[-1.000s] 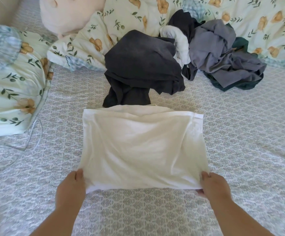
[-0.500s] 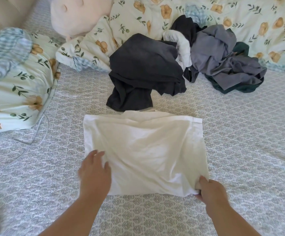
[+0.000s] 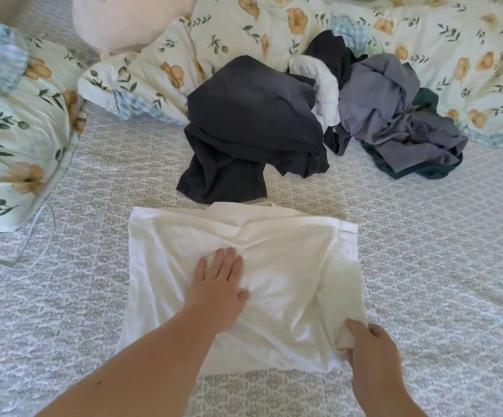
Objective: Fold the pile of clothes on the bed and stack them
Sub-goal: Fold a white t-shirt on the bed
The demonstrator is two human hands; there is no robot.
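Left hand (image 3: pixel 218 288), fingers together, pins the white garment (image 3: pixel 274 266) flat mid-bed (image 3: pixel 424 266); right hand (image 3: pixel 370 353) pinches its near corner, likely readying a fold.

Grey patterned bedspread (image 3: pixel 424 266); floral duvet (image 3: pixel 364 34) bunched behind; pink pillow (image 3: pixel 124 22); soft daylight.

The right hand (image 3: pixel 370 353) covers the near right corner of the white garment (image 3: pixel 274 266); its fingertips are hidden in the fabric. The teal garment (image 3: pixel 424 170) lies mostly under the grey garment (image 3: pixel 394 115). The pink pillow (image 3: pixel 130 19) and floral duvet (image 3: pixel 424 34) are cut off by the top edge. Both forearms leave the bottom edge.
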